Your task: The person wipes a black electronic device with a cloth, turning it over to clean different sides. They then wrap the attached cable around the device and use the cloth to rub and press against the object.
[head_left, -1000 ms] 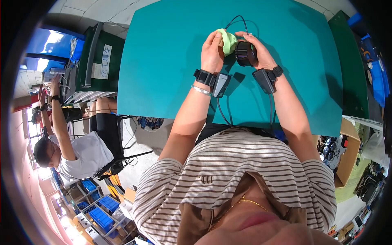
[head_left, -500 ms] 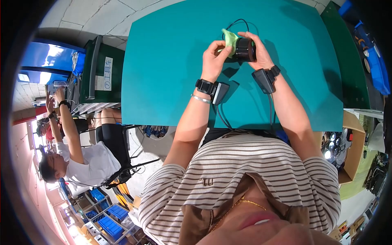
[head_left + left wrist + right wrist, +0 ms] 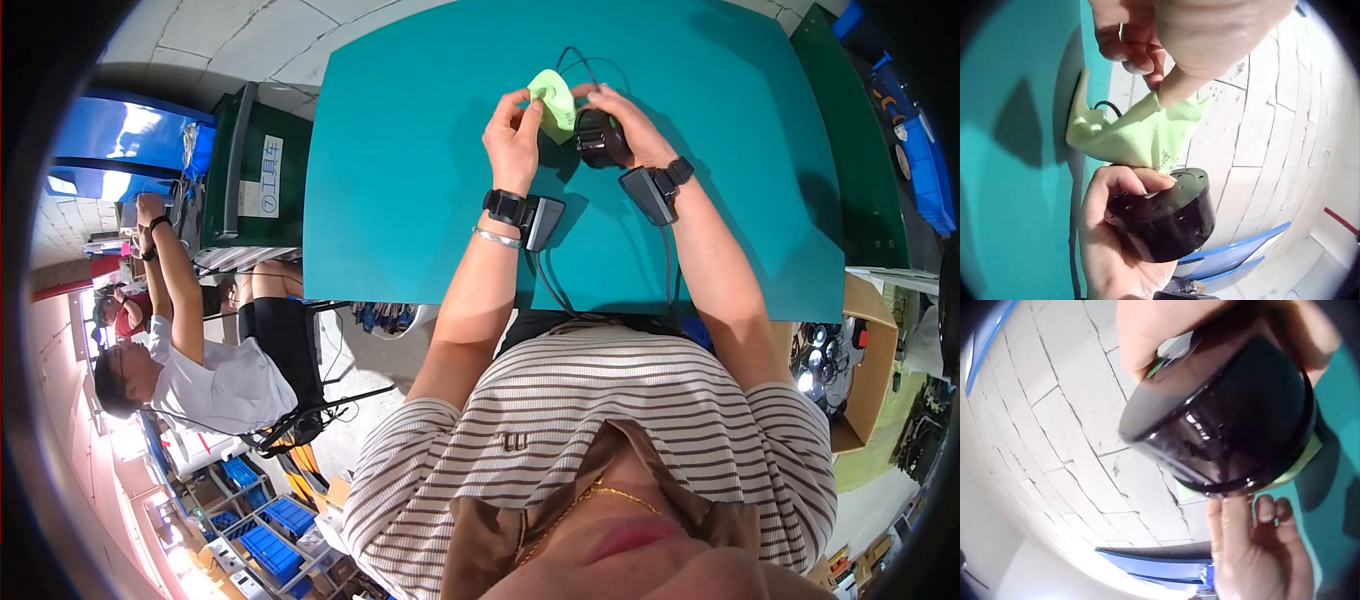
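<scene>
My left hand (image 3: 511, 152) pinches a light green cloth (image 3: 552, 100) between thumb and fingers, and the cloth hangs loosely with dark print near one edge. In my right hand (image 3: 642, 138) is a glossy black cylindrical device (image 3: 597, 143), held above the table. The left wrist view shows its flat end face with small holes, and my right fingertips (image 3: 1159, 181) lie over that face. Beside this face is the lower edge of the cloth. From the right wrist, the smooth dark side of the device fills the middle, with my left hand beyond it.
A black cable (image 3: 572, 50) loops behind the hands over the green table (image 3: 420, 180). To the left stand a dark green cabinet (image 3: 230, 190) and a seated person in a white shirt (image 3: 225, 375). An open cardboard box (image 3: 868, 370) with assorted parts is at the lower right.
The cloth was bunched, then held against the device's end; now it is drawn slightly left and spread out. The black device has tilted in my right hand.
</scene>
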A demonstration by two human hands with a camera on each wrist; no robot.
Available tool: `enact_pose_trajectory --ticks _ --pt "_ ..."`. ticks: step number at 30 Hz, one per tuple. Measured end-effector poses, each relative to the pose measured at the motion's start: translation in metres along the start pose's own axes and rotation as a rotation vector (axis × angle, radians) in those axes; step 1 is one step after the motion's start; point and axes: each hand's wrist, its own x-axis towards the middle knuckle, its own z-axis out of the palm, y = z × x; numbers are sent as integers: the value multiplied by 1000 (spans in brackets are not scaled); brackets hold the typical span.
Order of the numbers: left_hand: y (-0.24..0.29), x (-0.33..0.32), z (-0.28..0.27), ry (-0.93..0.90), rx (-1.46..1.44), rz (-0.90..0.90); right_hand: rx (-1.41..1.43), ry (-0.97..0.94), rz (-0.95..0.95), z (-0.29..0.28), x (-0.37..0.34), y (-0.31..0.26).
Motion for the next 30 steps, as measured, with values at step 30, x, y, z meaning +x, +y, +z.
enact_pose_trajectory --ticks 30 --pt "22 1 -7 -183 -427 -64 55 -68 -8 2 -3 0"
